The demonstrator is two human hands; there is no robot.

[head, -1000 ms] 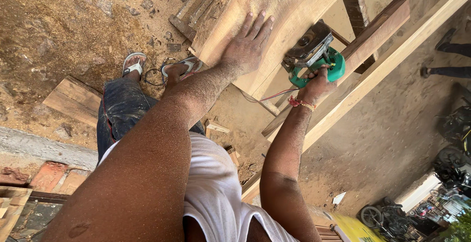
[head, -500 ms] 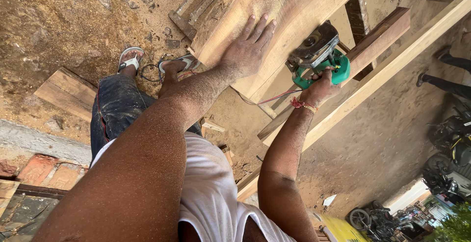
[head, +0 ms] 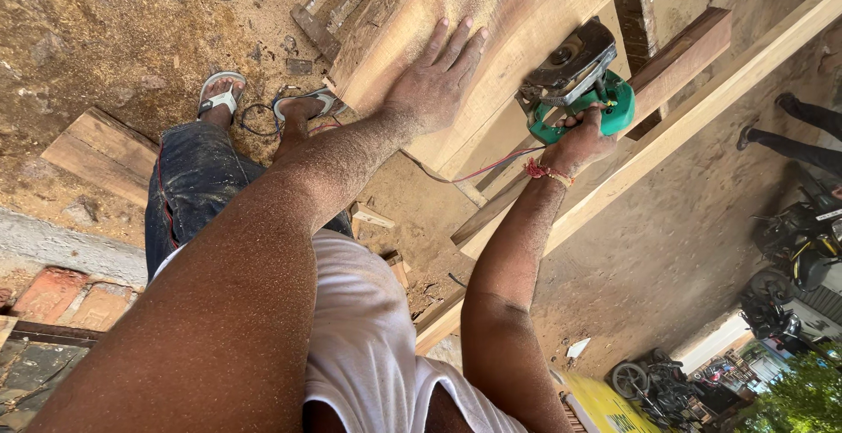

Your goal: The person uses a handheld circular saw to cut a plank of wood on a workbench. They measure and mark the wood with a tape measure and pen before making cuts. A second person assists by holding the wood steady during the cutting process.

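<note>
the right hand (head: 579, 142) is wrapped tight around the handle of a green-bodied electric power planer with a grey metal housing (head: 579, 82), which sits against the near edge of the wide, pale, sawdust-covered timber plank (head: 517, 3). the left hand (head: 430, 86) lies flat on that plank, fingers spread and closed on nothing, just beside the planer on its left.

what could go wrong, as a judgement: the flat hand is close to the tool, so if the planer kicks or skids along the dusty plank edge it could run toward those fingers. the thin red cord (head: 491, 170) hangs just below the plank and could snag or be drawn in under the cutter. the plank's dust makes the pressing hand prone to slip. the feet below the plank wear only open grey sandals (head: 221, 93), so a dropped tool or offcut would hit bare toes. one loose thread bracelet (head: 545, 170) at the right wrist is near the tool.

counted: one planer, one wide plank, two hands, two sandalled feet, one long pale beam (head: 702, 108) running to the right of the plank, one darker short beam (head: 675, 51) between them, one flat board (head: 101, 152) on the ground well left of the plank, two parked motorbikes (head: 794, 257) far to its right.
</note>
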